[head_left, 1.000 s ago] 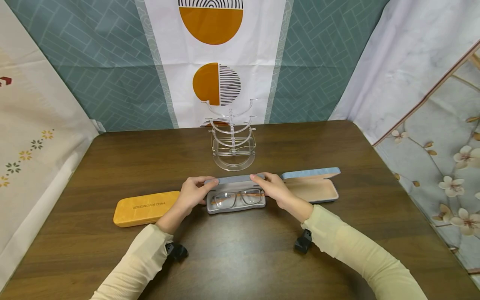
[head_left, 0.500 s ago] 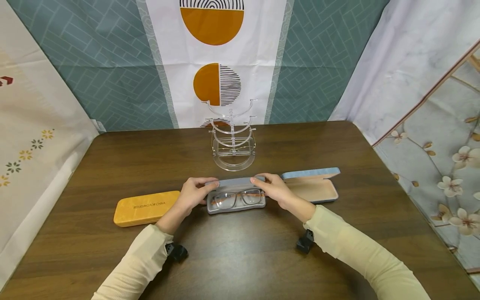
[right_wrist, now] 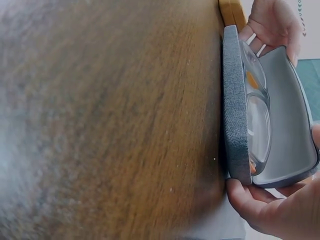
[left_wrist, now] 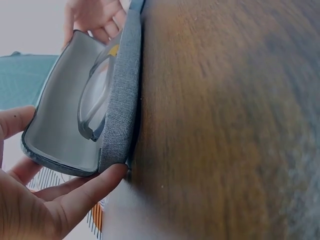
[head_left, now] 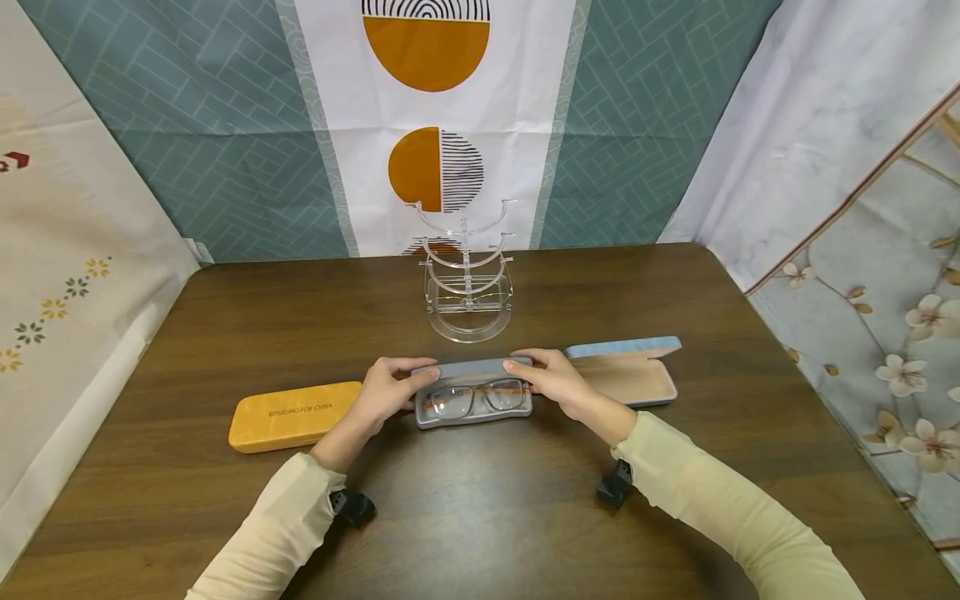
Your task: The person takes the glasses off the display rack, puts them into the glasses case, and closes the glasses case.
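- Gray fabric covers the glasses case (head_left: 474,421) that we have before us in the head view, at the middle of the table; its lid (head_left: 474,367) is raised, and the glasses (head_left: 473,397) lie inside the base.
- Our left hand (head_left: 386,388) grips the left end and our right hand (head_left: 557,381) the right end, each thumb on the lid's edge; the grip is narrow, about the case and its lid.
- We judge the step in hand to be working the lid with the glasses seated. Lowering it would call for even pressure from both thumbs and fingertips kept out of the seam.
- Beside us, on the dark wood-grain table (head_left: 480,508), a yellow case (head_left: 292,417) lies closed to the left, and a light-blue case (head_left: 626,381) stands open to the right. Beyond is a clear stand (head_left: 466,271).
- Around the table we have a teal patterned cloth (head_left: 225,133) at the back and a floral curtain (head_left: 918,383) on the right.
- From the left wrist, we see one digit at the lid's rim and another against the base's end; the lining is smooth and pale.
- From the right wrist, we see the mirrored hold, with clear lenses between base and lid; whether anything would catch, we cannot tell.
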